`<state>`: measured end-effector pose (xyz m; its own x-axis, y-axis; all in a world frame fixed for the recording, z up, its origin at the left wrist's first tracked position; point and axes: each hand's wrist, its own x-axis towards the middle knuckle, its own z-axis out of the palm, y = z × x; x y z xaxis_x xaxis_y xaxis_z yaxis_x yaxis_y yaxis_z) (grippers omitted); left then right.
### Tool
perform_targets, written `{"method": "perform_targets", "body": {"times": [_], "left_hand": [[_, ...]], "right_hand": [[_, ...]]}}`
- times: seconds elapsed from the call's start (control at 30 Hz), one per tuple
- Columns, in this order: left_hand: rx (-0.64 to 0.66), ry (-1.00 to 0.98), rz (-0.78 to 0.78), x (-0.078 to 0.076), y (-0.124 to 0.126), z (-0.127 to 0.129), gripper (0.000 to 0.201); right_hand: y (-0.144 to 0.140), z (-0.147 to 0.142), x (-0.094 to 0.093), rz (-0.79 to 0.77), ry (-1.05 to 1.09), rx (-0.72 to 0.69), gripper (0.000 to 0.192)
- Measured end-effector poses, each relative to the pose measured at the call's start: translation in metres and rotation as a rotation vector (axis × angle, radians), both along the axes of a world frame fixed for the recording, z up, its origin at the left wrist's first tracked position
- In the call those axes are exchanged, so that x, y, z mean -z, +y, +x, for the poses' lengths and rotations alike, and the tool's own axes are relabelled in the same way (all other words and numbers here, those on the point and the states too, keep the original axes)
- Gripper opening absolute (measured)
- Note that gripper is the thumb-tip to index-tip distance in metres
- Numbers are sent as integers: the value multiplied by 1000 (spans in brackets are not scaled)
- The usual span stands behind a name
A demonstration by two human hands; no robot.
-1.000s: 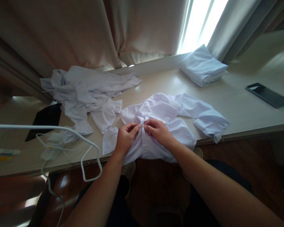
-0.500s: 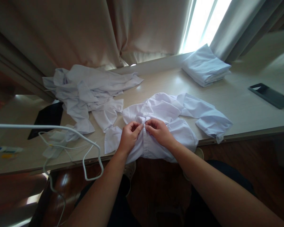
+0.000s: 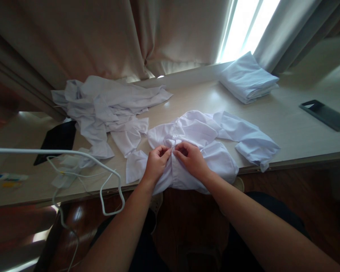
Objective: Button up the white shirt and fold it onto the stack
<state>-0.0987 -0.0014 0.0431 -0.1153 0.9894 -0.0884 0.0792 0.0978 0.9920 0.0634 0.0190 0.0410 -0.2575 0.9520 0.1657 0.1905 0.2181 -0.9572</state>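
A white button-up shirt (image 3: 198,126) lies at the table's front edge, its collar away from me and its hem hanging over the edge. My left hand (image 3: 158,160) pinches the shirt's front placket between thumb and forefinger. Close beside it, my right hand (image 3: 190,156) pinches the same strip of cloth from the other side. One small button shows above my fingers, near the collar; whatever lies right between my fingertips is too small to make out. One sleeve (image 3: 252,141) stretches out to the right.
Crumpled white garments (image 3: 102,105) lie at the back left, and a folded white stack (image 3: 248,79) near the window. A phone (image 3: 325,114) rests at the right. A white cable (image 3: 99,162) loops across the left front, over a power strip (image 3: 65,177) and near a black flat object (image 3: 56,139).
Both hands stay at the placket with only slight finger movement. The whole view has shifted a little; the shirt and other things lie as before.
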Motion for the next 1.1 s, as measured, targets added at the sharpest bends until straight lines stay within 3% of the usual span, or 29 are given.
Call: {"method": "perform_targets", "body": {"times": [0.17, 0.43, 0.67, 1.1], "left_hand": [[73, -167, -98, 4, 2, -1, 32], [51, -308, -240, 10, 2, -2, 32], [42, -356, -227, 12, 2, 1, 31], [28, -359, -223, 11, 2, 1, 30]], "right_hand": [[-3, 1, -4, 59, -10, 35, 8], [-4, 3, -3, 114, -26, 15, 12], [-1, 2, 5, -60, 74, 29, 14], [-1, 3, 1, 16, -64, 58, 13]]}}
